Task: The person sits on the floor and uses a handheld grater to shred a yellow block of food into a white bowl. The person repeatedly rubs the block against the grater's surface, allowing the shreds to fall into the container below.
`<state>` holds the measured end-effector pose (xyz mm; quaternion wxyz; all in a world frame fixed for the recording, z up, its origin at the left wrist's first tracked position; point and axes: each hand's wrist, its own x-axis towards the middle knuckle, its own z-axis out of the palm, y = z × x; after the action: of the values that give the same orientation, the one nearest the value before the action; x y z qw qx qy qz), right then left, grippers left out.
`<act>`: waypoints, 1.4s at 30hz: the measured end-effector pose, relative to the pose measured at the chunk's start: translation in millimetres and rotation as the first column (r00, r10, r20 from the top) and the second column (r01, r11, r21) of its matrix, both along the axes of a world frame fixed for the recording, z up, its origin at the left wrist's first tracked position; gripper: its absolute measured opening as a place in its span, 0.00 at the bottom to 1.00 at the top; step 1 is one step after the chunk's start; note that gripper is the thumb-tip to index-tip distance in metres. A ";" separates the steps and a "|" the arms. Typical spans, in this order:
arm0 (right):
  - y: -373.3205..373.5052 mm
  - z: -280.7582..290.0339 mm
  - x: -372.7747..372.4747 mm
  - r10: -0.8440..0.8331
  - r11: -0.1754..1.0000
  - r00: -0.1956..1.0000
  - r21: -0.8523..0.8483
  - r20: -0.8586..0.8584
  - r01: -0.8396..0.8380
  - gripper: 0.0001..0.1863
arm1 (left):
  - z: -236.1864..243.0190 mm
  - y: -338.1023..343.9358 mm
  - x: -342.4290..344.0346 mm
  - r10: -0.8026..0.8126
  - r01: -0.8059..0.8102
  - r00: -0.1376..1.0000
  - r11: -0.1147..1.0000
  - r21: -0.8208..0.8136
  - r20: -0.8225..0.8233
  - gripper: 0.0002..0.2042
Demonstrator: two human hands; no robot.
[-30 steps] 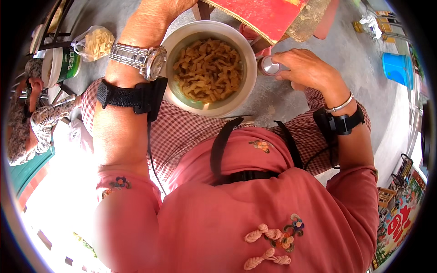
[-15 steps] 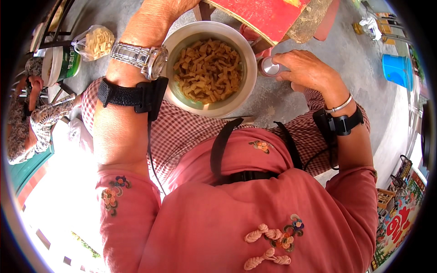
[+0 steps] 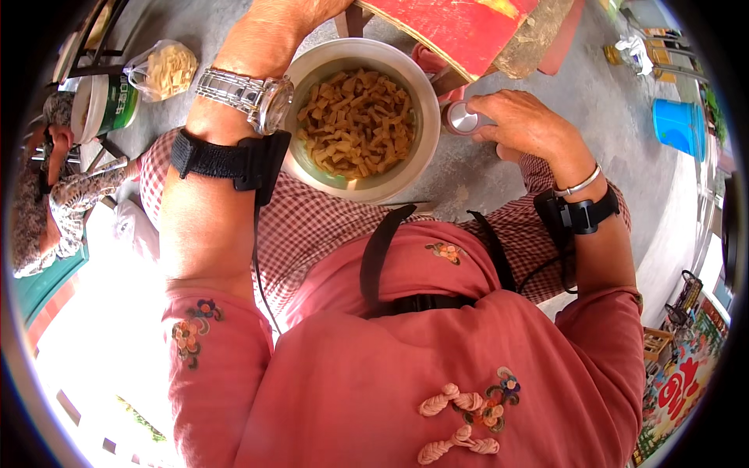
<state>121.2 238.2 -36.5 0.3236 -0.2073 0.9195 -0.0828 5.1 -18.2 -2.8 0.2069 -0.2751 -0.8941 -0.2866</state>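
A wide pale metal basin (image 3: 427,148) stands in front of my knees, holding many brown cut strips (image 3: 357,125) of food. My right hand (image 3: 519,121) is closed around a small round container (image 3: 462,119) with a silvery end, just right of the basin's rim. What the container holds cannot be seen. My left hand (image 3: 310,8) reaches past the basin's far left side to the top edge of the picture, beside the corner of a red board. Its fingers are cut off from view.
The red-topped low table (image 3: 460,31) stands beyond the basin. At left are a clear bag of pale strips (image 3: 170,70), a white and green bucket (image 3: 117,105) and another person's hand (image 3: 61,144). A blue bucket (image 3: 677,129) stands at right on the grey floor.
The view and my left forearm have shifted very slightly. My right hand keeps its hold on the round container beside the basin.
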 end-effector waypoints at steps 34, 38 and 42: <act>4.2 -5.4 1.3 -0.014 0.999 1.000 0.031 -0.012 0.014 0.16 | -4.3 1.9 -4.3 -0.013 0.013 1.000 1.000 -0.014 -0.008 0.17; 3.0 -4.8 0.8 0.003 1.000 1.000 0.024 -0.020 -0.002 0.16 | -3.4 -0.9 -4.0 0.002 -0.002 1.000 1.000 -0.021 -0.017 0.17; 3.5 -5.6 1.0 -0.005 0.999 1.000 0.039 -0.010 0.005 0.16 | -3.2 0.5 -3.4 0.014 -0.013 1.000 1.000 -0.022 0.008 0.17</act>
<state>122.2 241.7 -42.1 0.3230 -0.1990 0.9230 -0.0648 1.8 -17.7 -5.9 0.2022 -0.2702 -0.8999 -0.2764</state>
